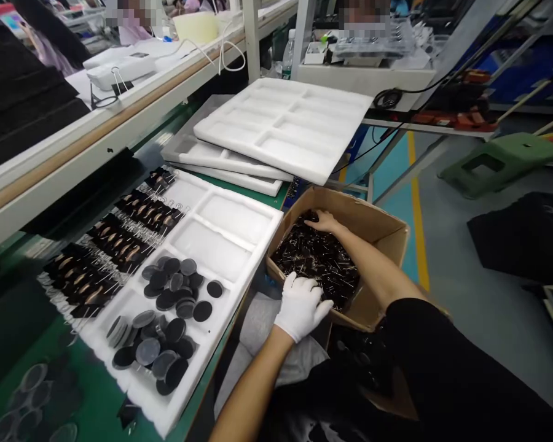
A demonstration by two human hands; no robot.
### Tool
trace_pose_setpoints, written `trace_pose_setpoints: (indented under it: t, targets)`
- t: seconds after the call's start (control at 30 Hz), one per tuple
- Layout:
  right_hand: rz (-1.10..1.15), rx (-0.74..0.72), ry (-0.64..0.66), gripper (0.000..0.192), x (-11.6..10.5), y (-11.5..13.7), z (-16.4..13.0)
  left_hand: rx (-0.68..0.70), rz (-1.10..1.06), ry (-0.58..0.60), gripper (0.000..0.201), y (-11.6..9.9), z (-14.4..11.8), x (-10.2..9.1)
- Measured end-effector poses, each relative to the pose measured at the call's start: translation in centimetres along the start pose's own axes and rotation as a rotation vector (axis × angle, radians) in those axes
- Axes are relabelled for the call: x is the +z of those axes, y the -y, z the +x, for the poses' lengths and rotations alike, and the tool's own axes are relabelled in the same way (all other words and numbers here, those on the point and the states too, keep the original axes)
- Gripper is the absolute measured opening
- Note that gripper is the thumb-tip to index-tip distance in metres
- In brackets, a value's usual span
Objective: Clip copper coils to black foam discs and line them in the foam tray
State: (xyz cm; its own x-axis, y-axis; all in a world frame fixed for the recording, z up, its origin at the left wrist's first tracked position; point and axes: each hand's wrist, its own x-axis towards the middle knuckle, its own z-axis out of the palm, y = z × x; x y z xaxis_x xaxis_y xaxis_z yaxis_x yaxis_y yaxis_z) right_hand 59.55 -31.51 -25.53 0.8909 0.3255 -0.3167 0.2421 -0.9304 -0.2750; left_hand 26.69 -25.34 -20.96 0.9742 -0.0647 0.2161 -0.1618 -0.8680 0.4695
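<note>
In the head view, a cardboard box beside the green surface holds a heap of small dark parts. The gloved left hand lies spread on the heap at the near wall, gripping nothing visibly. The bare right hand reaches deep in; I cannot tell whether its fingers hold anything. A white foam tray with dark discs sits just left.

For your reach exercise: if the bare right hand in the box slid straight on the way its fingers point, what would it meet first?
Probably the cardboard box far wall: the right hand lies on the dark parts, fingers pointing toward it, though depth is unclear.
</note>
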Motion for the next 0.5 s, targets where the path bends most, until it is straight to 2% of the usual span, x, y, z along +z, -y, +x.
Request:
trace_pose_setpoints:
  t: [0.13,0.27,0.37,0.5]
  targets:
    - [0.035,0.053,-0.042,0.039,3.4,1.3,2.3,0.014,0.021,0.012,0.036,0.2,-0.2,0.1]
    - [0.027,0.04,-0.069,0.041,6.0,0.4,1.3,-0.001,0.015,0.012,0.038,0.3,0.2,0.2]
    - [0.012,-0.048,-0.003,0.039,6.3,-1.0,-0.1,-0.043,-0.05,0.032,0.036,0.2,0.4,0.3]
    - [0.012,-0.29,0.147,0.037,6.0,-1.9,-2.8,-0.106,-0.133,0.088,0.034,-0.5,0.8,-0.5]
